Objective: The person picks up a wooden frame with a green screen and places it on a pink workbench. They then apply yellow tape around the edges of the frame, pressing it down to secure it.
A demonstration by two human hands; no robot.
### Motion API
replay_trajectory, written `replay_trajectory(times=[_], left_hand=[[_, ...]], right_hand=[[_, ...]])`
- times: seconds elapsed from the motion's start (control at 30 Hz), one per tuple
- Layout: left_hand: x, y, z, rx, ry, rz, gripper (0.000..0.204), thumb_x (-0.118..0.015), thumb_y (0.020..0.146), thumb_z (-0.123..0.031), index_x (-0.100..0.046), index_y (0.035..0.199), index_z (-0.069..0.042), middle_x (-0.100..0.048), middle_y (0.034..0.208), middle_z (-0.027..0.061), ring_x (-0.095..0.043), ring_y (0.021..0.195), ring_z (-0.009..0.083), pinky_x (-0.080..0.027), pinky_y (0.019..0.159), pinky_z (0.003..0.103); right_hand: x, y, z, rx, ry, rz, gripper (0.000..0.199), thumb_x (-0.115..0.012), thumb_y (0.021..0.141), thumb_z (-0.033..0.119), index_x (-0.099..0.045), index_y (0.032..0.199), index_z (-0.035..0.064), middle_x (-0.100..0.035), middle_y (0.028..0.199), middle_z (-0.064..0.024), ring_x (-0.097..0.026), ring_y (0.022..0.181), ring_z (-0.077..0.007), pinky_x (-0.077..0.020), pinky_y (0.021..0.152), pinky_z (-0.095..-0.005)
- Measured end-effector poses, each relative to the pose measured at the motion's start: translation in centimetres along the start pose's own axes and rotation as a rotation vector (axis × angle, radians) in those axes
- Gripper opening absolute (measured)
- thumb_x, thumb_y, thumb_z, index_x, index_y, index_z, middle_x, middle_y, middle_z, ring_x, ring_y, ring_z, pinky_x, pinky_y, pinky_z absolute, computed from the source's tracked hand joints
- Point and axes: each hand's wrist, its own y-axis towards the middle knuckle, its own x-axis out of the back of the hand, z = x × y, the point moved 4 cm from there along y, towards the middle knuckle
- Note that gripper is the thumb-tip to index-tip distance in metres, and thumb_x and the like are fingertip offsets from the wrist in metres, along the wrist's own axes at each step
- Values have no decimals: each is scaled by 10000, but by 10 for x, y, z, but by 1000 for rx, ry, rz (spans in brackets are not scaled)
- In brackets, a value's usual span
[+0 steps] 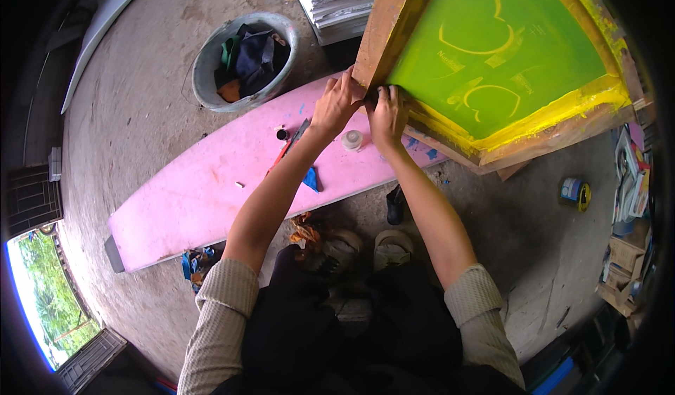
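Up at the right, a wooden screen-printing frame [485,157] tilts over the pink board [183,184], its green mesh [520,50] bearing yellow heart outlines. Thick yellow ink coats the inner edges. My left hand [336,107] has its fingers curled at the frame's near-left corner. Beside it, my right hand [388,117] is closed on the lower edge of the same corner; its fingertips are partly hidden. Below my hands on the board stand a small clear jar [352,140] and a black-topped pot [282,134]. A red-and-black tool [281,157] lies partly behind my left forearm.
A grey bucket of dark cloths [200,75] stands beyond the board. Stacked white sheets [341,1] lie at the top. A blue scrap [311,179] rests on the board. At the right are a yellow-smeared can [575,194] on the floor and cardboard boxes [624,265].
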Motion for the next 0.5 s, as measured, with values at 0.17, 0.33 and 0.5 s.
replay_trajectory(times=[0.17, 0.33, 0.5], left_hand=[[2, 1, -1, -43, 51, 25, 760, -679, 722, -188, -245, 1328, -37, -527, 1079, 137, -487, 982, 336, -486, 801, 406], [-2, 3, -2, -69, 82, 38, 774, -680, 724, -184, -233, 1330, -4, -495, 1116, 142, -476, 962, 352, -474, 811, 395], [-4, 2, 2, -114, 127, 20, 788, -689, 719, -197, -235, 1328, 13, -474, 1120, 149, -472, 944, 348, -459, 819, 377]], right_hand=[[0, -4, 3, 13, 3, -71, 254, -542, 769, 100, -598, 1011, 45, -562, 1048, -98, -520, 1017, -275, -373, 853, -457], [-1, 0, 0, 25, 31, -106, 243, -631, 727, 193, -601, 921, 50, -562, 953, -80, -523, 957, -277, -380, 780, -439], [3, 0, 7, 32, 74, -155, 285, -691, 677, 225, -602, 891, 59, -563, 921, -67, -529, 923, -276, -383, 749, -421]])
